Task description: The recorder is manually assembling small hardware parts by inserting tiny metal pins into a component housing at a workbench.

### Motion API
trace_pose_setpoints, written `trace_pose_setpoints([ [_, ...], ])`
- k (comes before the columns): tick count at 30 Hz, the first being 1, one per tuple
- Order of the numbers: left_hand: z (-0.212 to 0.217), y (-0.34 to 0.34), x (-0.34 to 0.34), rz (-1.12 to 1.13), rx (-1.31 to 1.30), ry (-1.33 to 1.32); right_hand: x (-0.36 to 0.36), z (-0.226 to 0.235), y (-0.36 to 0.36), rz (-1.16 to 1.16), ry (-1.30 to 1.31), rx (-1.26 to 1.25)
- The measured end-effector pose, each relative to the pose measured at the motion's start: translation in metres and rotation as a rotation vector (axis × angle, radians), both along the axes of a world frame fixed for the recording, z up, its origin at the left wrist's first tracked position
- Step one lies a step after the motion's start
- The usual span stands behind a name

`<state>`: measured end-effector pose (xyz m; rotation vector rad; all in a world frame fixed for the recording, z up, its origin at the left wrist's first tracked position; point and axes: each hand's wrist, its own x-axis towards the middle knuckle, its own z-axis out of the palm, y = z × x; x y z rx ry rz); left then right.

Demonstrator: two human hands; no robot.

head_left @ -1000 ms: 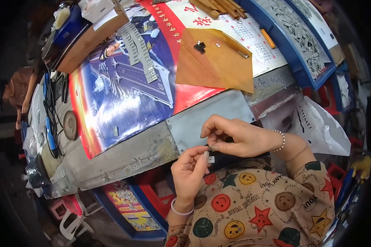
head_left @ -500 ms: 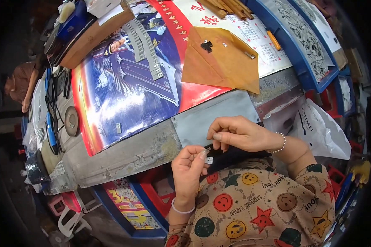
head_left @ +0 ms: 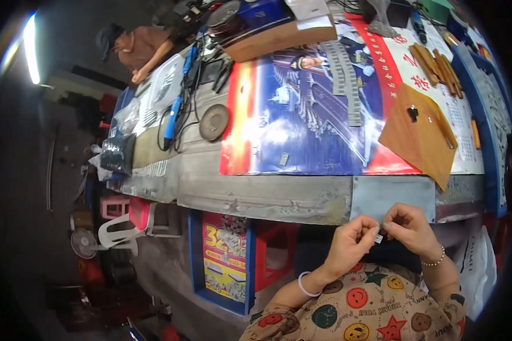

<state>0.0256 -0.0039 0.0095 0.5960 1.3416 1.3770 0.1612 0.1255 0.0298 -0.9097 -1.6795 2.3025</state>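
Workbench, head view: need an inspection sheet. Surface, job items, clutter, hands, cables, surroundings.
Surface: grey table, patchy near the front edge; glossy poster over much of it, grey sheet at the front.
Job items: small pale piece at the left fingertips; rows of grey parts on the poster; brown paper with black bits on it.
Clutter: round dish, black bag.
Hands: left hand pinching the pale piece; right hand close beside it, grip unclear.
Cables: black cable loosely looped near a blue tool.
Surroundings: another person beyond the table's far left; floor fan, lit lamp.
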Motion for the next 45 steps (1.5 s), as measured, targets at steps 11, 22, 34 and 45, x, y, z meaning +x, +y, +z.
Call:
trace_pose_setpoints([
  [11, 0.015, 0.0, -0.01, 0.113, 0.018, 0.11, -0.007, 0.002, -0.002, -0.056, 0.053, 0.085],
  [22, 0.002, -0.002, 0.003, 0.181, 0.071, 0.259, -0.007, 0.009, -0.011, -0.029, -0.007, 0.475],
  [34, -0.015, -0.003, 0.007, 0.249, 0.231, 0.771, -0.016, 0.008, -0.016, -0.056, -0.034, 0.588],
  [45, -0.021, -0.014, 0.007, 0.234, 0.346, 0.863, -0.019, 0.003, -0.029, -0.124, -0.005, 0.444],
])
